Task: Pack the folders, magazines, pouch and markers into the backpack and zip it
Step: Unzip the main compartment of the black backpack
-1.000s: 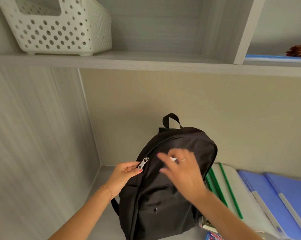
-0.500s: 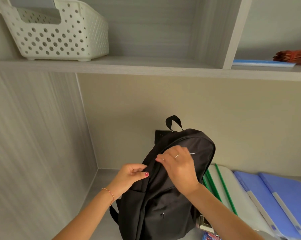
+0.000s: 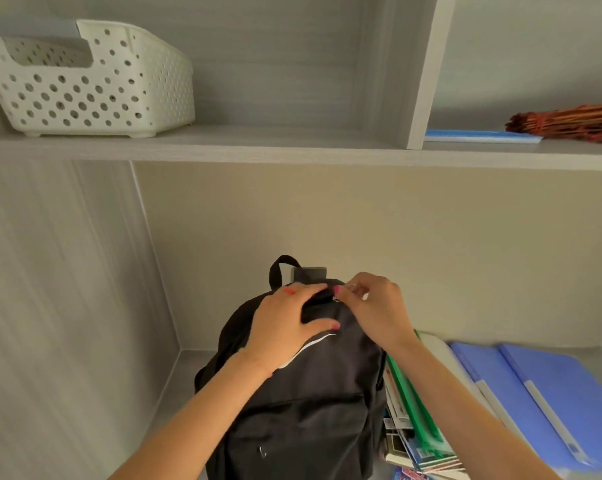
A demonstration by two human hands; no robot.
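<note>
Grip: right hand (image 3: 375, 308) pinches the zipper pull (image 3: 335, 298) betw. thumb and forefinger at the top of the backpack (image 3: 306, 403); left hand (image 3: 285, 323) lies flat w/ spread fingers on the upper front panel, pressing the fabric, holding nothing. Backpack stands upright on the desk surface (image 3: 188, 368), top handle (image 3: 282, 266) near the back wall. Judgement: bag is being worked at the zip, nothing packed yet as far as visible. Risk 1: pull dragged w/o enough counter-hold, so soft fabric bunches and the slider jams or the bag tips toward the wall. Risk 2: bag base slides or leans right into the stack just beside it, i.e. green folders (image 3: 417, 410) over magazines (image 3: 420, 452), and shoves them. Blue folders (image 3: 541, 403) lie further right, apart from the bag. Pouch and markers: not visible. Surface: pale grey laminate, smooth, prob. low friction. Room: desk alcove w/ grey side panel at left, beige back wall, shelf (image 3: 258, 147) overhead carrying a white perforated basket (image 3: 85, 81); right bay holds a blue flat item (image 3: 479, 136) and a red-brown bundle (image 3: 569, 119), identity unclear.
</note>
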